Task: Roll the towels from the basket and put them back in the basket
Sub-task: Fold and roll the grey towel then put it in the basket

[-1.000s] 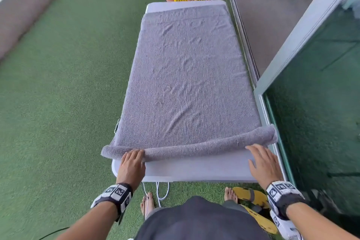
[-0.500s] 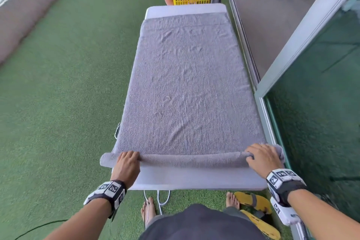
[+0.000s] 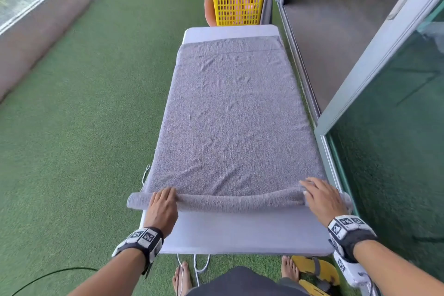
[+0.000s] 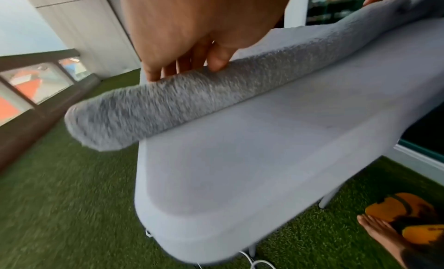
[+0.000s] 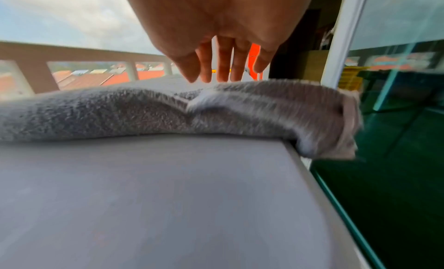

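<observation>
1. On the table (image 3: 240,235), we are pressing the towel (image 3: 230,115) roll under left hand (image 3: 162,208) and right hand (image 3: 323,199), fingers straight.
2. Roll is overhanging both edges; uneven pushing risks skewing it.
3. Basket (image 3: 236,7) is waiting beyond the far end.

A long grey table (image 3: 240,233) stands on green artificial turf (image 3: 84,115); a white cord (image 3: 199,265) loops beneath its near end; yellow sandals (image 3: 314,271) lie on the turf beside bare feet (image 3: 182,279); glass sliding doors (image 3: 389,127) run along the right.
</observation>
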Tool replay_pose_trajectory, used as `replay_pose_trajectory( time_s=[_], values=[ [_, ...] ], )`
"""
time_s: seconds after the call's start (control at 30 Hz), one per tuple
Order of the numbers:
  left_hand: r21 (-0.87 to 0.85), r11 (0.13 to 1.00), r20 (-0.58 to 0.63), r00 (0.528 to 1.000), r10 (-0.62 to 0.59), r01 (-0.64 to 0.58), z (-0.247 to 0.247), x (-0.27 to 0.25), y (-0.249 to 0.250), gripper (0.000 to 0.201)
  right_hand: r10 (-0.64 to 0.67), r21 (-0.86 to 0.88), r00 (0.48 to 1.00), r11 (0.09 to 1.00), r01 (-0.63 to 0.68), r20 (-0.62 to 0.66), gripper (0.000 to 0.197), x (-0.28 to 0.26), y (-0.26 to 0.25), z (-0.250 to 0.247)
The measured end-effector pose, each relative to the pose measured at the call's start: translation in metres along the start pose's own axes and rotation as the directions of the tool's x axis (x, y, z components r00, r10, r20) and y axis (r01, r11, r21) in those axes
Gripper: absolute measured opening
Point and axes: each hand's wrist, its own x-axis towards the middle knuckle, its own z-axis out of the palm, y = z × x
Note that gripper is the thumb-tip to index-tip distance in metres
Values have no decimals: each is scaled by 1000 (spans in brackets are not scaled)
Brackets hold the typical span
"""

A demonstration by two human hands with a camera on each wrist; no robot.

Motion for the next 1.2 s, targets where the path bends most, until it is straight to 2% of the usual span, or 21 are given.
replay_pose_trajectory(
  time_s=[0.03,0.13,0.17,0.23,0.3,0.33,0.43,0.5,0.57,0.6,0.63,0.7,0.77,0.83,0.87,0.97,1.0,1.03,1.07,1.13,1.2],
  values=[
    [-4,1000,-7,1000,-9,9,6,-1,-3,38,11,41,1000,999,-11,-2,40,-2,-1,3],
    [37,998,62,997,54,-56,22,-20,-16,56,-14,14,967,1000,11,253,60,-29,-2,23],
    [28,998,95,994,56,-59,23,-26,-18,60,-21,-5,962,1000,23,271,63,-36,0,29],
    [35,998,97,994,46,-50,18,-31,-17,48,-11,-31,969,999,20,248,58,-39,3,28],
    [46,996,11,997,80,-80,9,-26,-12,16,-8,-76,971,997,27,238,45,-28,3,18],
    [40,995,-20,996,89,-88,6,-21,-11,7,-2,-85,977,996,21,215,43,-20,2,11],
    [57,998,-94,995,24,-18,12,-9,-12,40,34,-31,996,999,-31,77,49,-7,-1,5],
    [93,995,-100,993,55,-46,19,-15,-14,50,17,-15,986,1000,-15,169,56,-14,-2,12],
    [127,987,-40,993,109,-103,25,-28,-15,59,2,-61,962,998,16,275,64,-30,-2,20],
    [112,989,1,996,94,-94,24,-33,-15,63,1,-75,961,997,21,275,65,-35,-2,22],
    [100,991,-1,996,89,-89,24,-34,-16,55,11,-81,966,997,10,257,60,-37,-2,21],
    [86,990,-82,990,118,-111,17,-30,-17,24,7,-98,972,995,16,234,38,-29,-3,12],
    [63,992,-114,986,118,-112,12,-18,-16,27,6,-105,983,994,14,184,28,-15,-7,0],
    [65,996,-118,991,70,-63,14,-10,-16,38,22,-55,997,998,-18,80,40,-5,-8,-4],
    [59,998,-108,994,27,-21,18,-10,-17,46,19,-21,997,1000,-18,72,45,-5,-8,-1],
    [79,995,-68,995,69,-64,31,-23,-21,61,-27,-14,970,999,32,240,58,-21,-7,13],
    [66,994,-51,995,90,-86,31,-28,-20,66,-41,-28,967,998,50,250,58,-27,-5,19],
    [50,996,-20,997,79,-78,31,-29,-19,65,-45,-26,971,998,52,236,54,-30,-5,21],
    [42,998,-14,998,57,-57,28,-27,-18,54,-33,-27,976,999,40,217,48,-30,-7,19],
    [65,997,-56,997,53,-50,15,-22,-15,13,-10,-74,973,997,28,229,33,-19,-14,9],
    [50,999,-78,997,23,-19,14,-14,-16,28,-2,-93,979,995,21,203,37,-4,-19,-1]
  ],
)
